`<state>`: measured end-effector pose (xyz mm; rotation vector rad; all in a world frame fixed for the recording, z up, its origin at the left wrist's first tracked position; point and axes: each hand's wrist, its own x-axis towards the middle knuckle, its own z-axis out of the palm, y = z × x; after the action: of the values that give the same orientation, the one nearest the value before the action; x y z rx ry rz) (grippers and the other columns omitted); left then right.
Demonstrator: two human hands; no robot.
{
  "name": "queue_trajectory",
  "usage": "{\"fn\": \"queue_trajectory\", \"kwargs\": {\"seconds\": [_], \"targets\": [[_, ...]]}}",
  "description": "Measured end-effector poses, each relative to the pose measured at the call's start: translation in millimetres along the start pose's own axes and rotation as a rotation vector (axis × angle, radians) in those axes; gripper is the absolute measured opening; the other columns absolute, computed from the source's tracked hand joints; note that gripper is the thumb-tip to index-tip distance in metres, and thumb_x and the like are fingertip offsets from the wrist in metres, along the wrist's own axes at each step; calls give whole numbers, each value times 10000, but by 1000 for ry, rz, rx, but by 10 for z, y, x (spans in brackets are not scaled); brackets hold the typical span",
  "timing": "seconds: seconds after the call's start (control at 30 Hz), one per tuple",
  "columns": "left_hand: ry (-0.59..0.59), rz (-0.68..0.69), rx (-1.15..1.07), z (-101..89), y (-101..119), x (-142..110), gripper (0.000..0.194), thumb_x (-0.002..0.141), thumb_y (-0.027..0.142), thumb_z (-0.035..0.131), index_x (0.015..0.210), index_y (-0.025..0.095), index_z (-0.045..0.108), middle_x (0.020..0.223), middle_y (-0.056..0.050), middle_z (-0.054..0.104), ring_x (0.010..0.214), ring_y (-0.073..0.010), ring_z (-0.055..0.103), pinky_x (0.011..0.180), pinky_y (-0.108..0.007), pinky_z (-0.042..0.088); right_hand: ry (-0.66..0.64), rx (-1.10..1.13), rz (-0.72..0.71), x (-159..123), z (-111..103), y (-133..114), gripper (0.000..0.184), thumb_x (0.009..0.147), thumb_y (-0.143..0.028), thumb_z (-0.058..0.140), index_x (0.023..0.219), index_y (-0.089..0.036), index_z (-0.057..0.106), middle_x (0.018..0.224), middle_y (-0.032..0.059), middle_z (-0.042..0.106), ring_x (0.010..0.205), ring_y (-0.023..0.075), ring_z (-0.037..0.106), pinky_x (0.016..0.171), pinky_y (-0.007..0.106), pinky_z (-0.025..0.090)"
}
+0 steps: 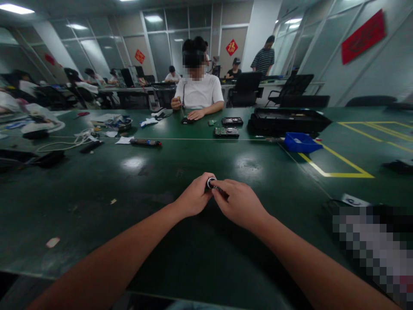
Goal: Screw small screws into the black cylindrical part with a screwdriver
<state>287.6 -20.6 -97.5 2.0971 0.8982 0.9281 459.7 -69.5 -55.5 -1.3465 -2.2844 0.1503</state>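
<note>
My left hand (193, 199) and my right hand (239, 202) meet above the green table (200, 163), fingers curled. Between their fingertips sits a small round black part with a silver ring (211, 183). My left fingers pinch it from the left. My right hand closes around a thin dark tool (220, 190) whose tip touches the round part. Both forearms reach in from the bottom edge.
A person in a white shirt (199, 92) works across the table, near circuit boards (226, 132) and a black tray (287, 120). A blue bin (301, 142) lies right, yellow floor-style tape (342, 165) beside it. Cables and clutter (80, 137) sit left. A blurred dark object (371, 232) is near right.
</note>
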Motion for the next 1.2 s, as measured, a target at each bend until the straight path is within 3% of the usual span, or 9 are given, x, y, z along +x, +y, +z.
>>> {"fn": "queue_trajectory", "kwargs": {"seconds": [0.17, 0.33, 0.47, 0.6, 0.67, 0.8, 0.93, 1.2], "targets": [[19, -23, -22, -13, 5, -5, 178, 907, 172, 535, 1080, 195, 499, 1014, -43, 606, 933, -194, 585, 836, -341, 448, 35, 73, -4, -4, -29, -10, 244, 958, -230, 488, 1127, -197, 661, 872, 45, 672, 742, 170, 594, 673, 313, 439], [58, -93, 27, -42, -30, -3, 192, 937, 298, 560, 1092, 203, 499, 975, -28, 597, 877, -192, 562, 791, -331, 432, 229, 208, 106, -1, -115, 15, 270, 931, -205, 499, 1165, -162, 628, 1003, 92, 652, 848, 200, 610, 735, 343, 485], [76, -96, 26, -66, -78, 1, 202, 945, 313, 559, 1100, 202, 494, 978, -24, 596, 879, -186, 561, 803, -323, 434, 322, 248, 102, 12, -172, 61, 251, 968, -272, 496, 1137, -199, 667, 1087, 100, 633, 956, 225, 616, 816, 387, 496], [65, -115, 29, -106, -83, -8, 212, 950, 336, 561, 1105, 202, 508, 996, -33, 614, 901, -199, 577, 806, -329, 445, 388, 240, 146, -3, -180, 65, 191, 933, -367, 595, 960, -213, 704, 841, 47, 654, 751, 187, 618, 678, 342, 490], [55, -121, 37, -123, -79, -14, 214, 950, 334, 564, 1113, 203, 519, 1016, -39, 621, 919, -206, 585, 820, -336, 447, 438, 319, 190, -24, -147, 59, 188, 939, -382, 596, 965, -216, 681, 761, 16, 671, 666, 165, 622, 625, 317, 484], [77, -96, 58, -132, -96, -15, 209, 939, 326, 584, 1099, 202, 534, 1035, -42, 623, 938, -210, 581, 843, -344, 441, 551, 503, 206, -63, -38, 61, 212, 962, -365, 574, 1110, -226, 635, 882, 26, 737, 771, 176, 699, 729, 339, 535], [73, -81, 67, -128, -108, -12, 211, 944, 329, 580, 1108, 203, 540, 1023, -35, 618, 925, -204, 578, 831, -339, 435, 569, 529, 187, -73, 16, 69, 217, 970, -345, 564, 1149, -234, 617, 932, 34, 748, 823, 183, 714, 760, 349, 549], [64, -73, 71, -120, -95, -9, 203, 940, 327, 588, 1103, 214, 547, 1031, -30, 625, 932, -205, 579, 831, -339, 432, 526, 338, 154, -56, -22, 71, 186, 957, -337, 578, 1091, -219, 628, 918, 41, 742, 803, 180, 700, 717, 321, 530]]}}
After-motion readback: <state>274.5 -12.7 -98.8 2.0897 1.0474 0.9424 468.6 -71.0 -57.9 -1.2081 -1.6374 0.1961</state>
